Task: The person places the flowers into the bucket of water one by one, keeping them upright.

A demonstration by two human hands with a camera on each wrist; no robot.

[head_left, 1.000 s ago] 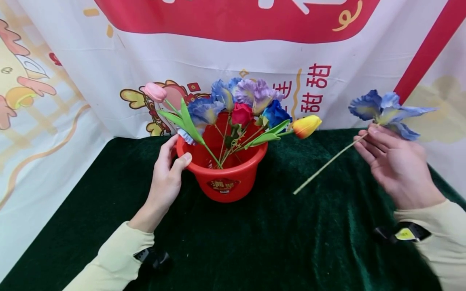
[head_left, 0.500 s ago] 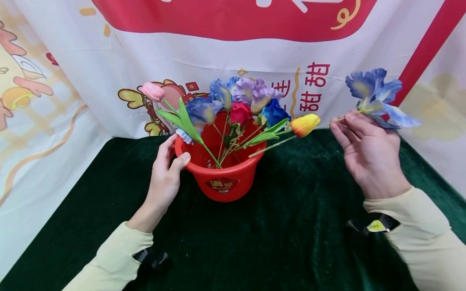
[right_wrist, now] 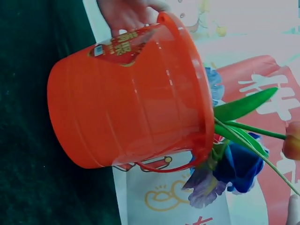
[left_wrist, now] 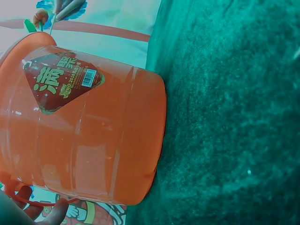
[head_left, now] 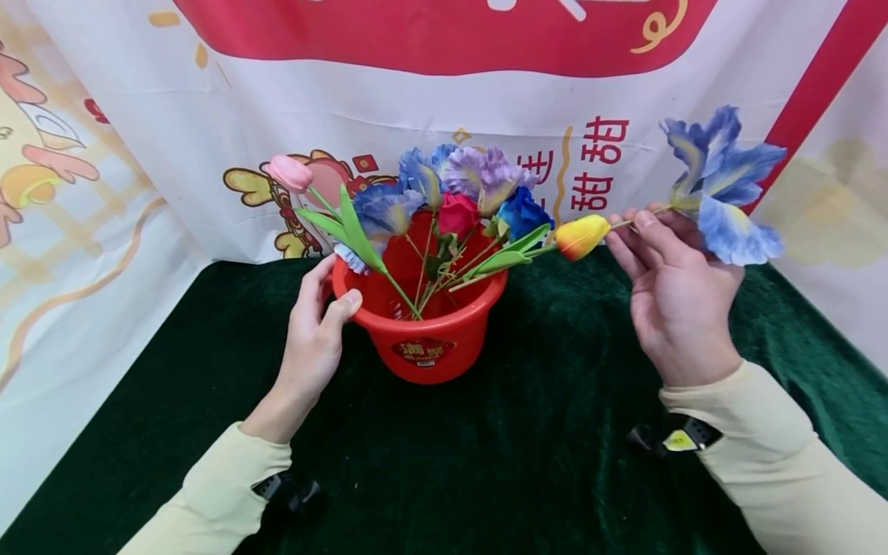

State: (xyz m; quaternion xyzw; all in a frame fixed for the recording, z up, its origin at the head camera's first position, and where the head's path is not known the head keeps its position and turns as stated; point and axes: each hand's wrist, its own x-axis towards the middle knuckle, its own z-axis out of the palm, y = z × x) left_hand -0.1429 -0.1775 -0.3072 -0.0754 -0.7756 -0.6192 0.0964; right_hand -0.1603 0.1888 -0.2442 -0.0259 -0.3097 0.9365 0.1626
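My left hand grips the left rim of a red plastic bucket, its thumb over the edge. Fingers also show near the thin red handle in the left wrist view. Between thumb and fingers, my right hand pinches the stem of a blue artificial iris, just below the bloom. That stem runs left behind the yellow tulip, and its end lies over the bucket's opening. Inside lean a pink tulip, a red rose, a dark blue rose, and a purple iris.
Dark green velvet cloth covers the table under the bucket. A white printed curtain hangs close behind it. More blue irises stand in the bucket, and a pale blue flower sits by its left rim.
My right hand has moved left with the blue iris, bringing the stem's end from beside the bucket to over its opening. The iris bloom has risen. My left hand stays on the rim.
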